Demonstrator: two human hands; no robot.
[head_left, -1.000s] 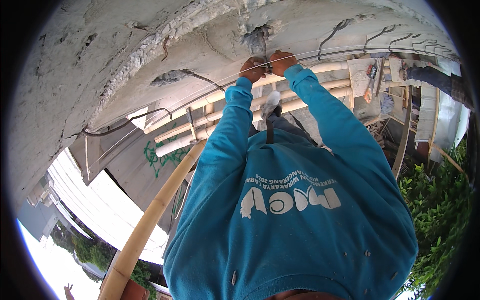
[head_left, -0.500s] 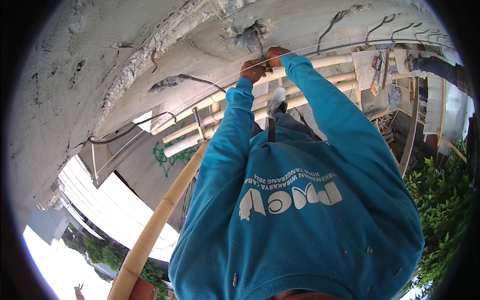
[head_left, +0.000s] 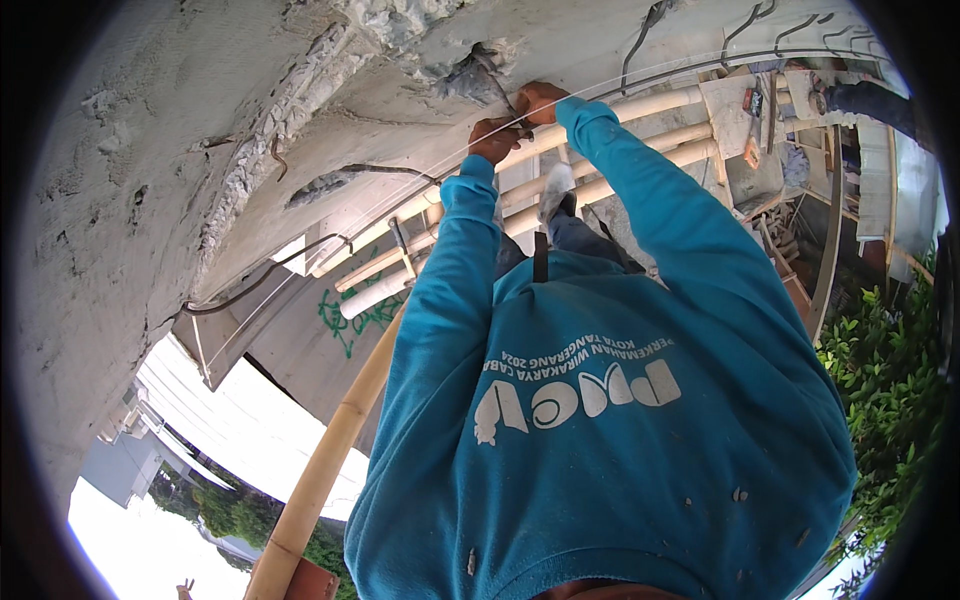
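Observation:
At a broken hole (head_left: pixel 468 78) in the concrete wall (head_left: pixel 150 150), a thin dark steel bar (head_left: pixel 497 90) sticks out and bends down to my fingers. My left hand (head_left: pixel 495 140) is closed just beside the lower end of this bar. Close against it on the right, my right hand (head_left: pixel 542 102) is also closed, with its fingers curled by the bar. Whatever small thing they pinch is hidden. A long steel rod (head_left: pixel 690 66) and a thin white string run along the wall past both hands. Blue sleeves cover both my forearms.
Bamboo poles (head_left: pixel 640 108) run lengthwise below my hands, with my shoe (head_left: pixel 556 190) beside them. A thick bamboo pole (head_left: pixel 325 470) slants up at left. More bent bars (head_left: pixel 745 30) stick out of the wall. At right lie an orange-handled tool (head_left: pixel 751 152) and another person's arm (head_left: pixel 870 100).
The view has shifted slightly, so the wall and hands appear a little higher and further left. Both hands stay closed at the same bar, with only small finger movement.

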